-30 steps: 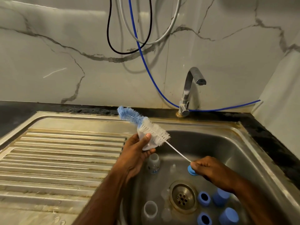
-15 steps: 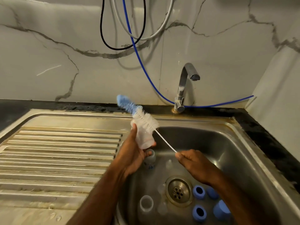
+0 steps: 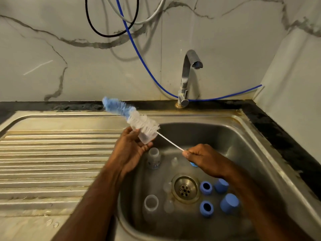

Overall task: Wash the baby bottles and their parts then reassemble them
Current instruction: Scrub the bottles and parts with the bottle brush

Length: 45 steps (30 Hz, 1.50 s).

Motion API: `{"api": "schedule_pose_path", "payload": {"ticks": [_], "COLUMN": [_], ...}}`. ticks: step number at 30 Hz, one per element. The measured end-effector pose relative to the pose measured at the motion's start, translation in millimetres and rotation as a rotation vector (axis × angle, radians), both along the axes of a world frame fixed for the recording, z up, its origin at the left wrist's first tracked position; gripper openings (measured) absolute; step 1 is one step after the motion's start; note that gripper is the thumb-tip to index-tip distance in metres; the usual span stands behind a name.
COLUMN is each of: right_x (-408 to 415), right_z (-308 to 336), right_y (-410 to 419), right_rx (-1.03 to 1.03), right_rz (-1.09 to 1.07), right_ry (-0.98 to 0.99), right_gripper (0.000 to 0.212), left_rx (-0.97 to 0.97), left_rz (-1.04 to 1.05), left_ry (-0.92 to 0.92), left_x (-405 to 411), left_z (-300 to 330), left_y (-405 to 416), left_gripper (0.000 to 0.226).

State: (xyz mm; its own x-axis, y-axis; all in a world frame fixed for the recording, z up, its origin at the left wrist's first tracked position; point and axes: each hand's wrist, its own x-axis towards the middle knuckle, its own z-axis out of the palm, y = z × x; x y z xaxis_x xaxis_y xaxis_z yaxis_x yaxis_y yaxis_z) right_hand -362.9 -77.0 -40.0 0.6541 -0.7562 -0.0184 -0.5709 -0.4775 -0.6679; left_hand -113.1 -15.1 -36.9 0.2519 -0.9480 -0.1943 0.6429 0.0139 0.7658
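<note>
My left hand [image 3: 129,150] holds a small clear plastic bottle cap [image 3: 145,137] over the sink's left rim. My right hand [image 3: 206,158] grips the thin white handle of a bottle brush [image 3: 139,121], whose white and blue bristles lie across the cap. In the steel sink [image 3: 231,136] lie two clear bottles [image 3: 153,158] [image 3: 150,205], clear teats [image 3: 174,161], and several blue rings and caps [image 3: 205,187] [image 3: 229,203] beside the drain [image 3: 185,188].
A chrome tap [image 3: 186,75] stands behind the sink, spout dry. A ribbed steel draining board [image 3: 52,162] lies to the left. Blue, black and white hoses [image 3: 137,47] hang on the marble wall. Black counter [image 3: 278,136] runs along the right.
The brush has slid up and left across the cap, my right hand pushing the handle toward the left hand. The left hand has kept hold of the cap.
</note>
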Motion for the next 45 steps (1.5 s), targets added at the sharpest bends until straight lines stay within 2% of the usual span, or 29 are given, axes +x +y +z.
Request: {"api": "schedule_pose_path", "payload": {"ticks": [3,6,8,10,13,15,17,19,23,25,28,33,37,42,45], "right_x": [-8.3,14.1,24.2,19.2,4.9,8.0,20.0,29.2,12.7,6.0,18.4,5.0,16.4,4.5,4.9], "right_z": [1.1,-0.6,-1.3,0.7,1.0,-1.5,-6.1,-9.9,-9.2,-9.6,-13.1,-7.8,-10.6,-10.8,-14.2], "right_y": [-1.5,10.0,15.1,12.0,5.0,7.3,14.2,18.6,6.6,2.2,8.2,2.7,6.4,0.3,-1.5], "right_rx": [0.023,-0.010,-0.001,0.004,-0.003,0.000,-0.028,-0.049,0.003,-0.030,-0.077,-0.062,-0.172,-0.103,-0.134], "right_rz": [-0.016,-0.025,-0.001,0.007,-0.022,-0.021,-0.034,-0.045,-0.023,-0.041,-0.050,-0.004,-0.101,-0.022,-0.089], "right_ry": [-0.023,-0.111,-0.115,-0.097,-0.081,-0.106,-0.161,-0.209,-0.146,-0.132,-0.167,-0.072,-0.160,-0.098,-0.132], "right_gripper": [0.053,0.051,0.050,0.050,0.052,0.051,0.050,0.048,0.050,0.050,0.047,0.045,0.046,0.048,0.049], "left_rx": [0.003,0.003,-0.029,-0.066,-0.093,-0.077,-0.037,-0.002,-0.045,-0.037,0.029,-0.031,0.048,-0.010,0.023], "left_rz": [0.011,-0.091,-0.103,-0.051,0.021,0.057,0.038,-0.006,0.087,0.091,0.004,0.125,0.072,0.135,0.094], "left_ry": [-0.008,-0.074,-0.064,0.013,0.244,0.357,0.358,0.321,0.447,0.414,0.267,0.352,0.250,0.367,0.320], "left_x": [5.0,-11.1,-14.7,-8.4,1.9,-1.0,-11.8,-22.0,-10.6,-7.2,-22.0,-2.8,-25.3,-7.5,-14.6], "left_z": [-3.9,-6.6,-6.0,-6.7,-2.6,1.7,0.6,-0.8,2.6,2.7,-3.2,2.2,-1.7,3.7,2.7], "left_y": [-1.8,-0.7,-0.2,-2.0,-4.5,-5.3,-4.5,-2.4,-5.1,-6.6,-4.6,-6.9,-6.1,-6.2,-4.4], "left_gripper": [0.030,0.054,0.056,0.052,0.042,0.049,0.058,0.058,0.059,0.061,0.061,0.063,0.066,0.060,0.061]}}
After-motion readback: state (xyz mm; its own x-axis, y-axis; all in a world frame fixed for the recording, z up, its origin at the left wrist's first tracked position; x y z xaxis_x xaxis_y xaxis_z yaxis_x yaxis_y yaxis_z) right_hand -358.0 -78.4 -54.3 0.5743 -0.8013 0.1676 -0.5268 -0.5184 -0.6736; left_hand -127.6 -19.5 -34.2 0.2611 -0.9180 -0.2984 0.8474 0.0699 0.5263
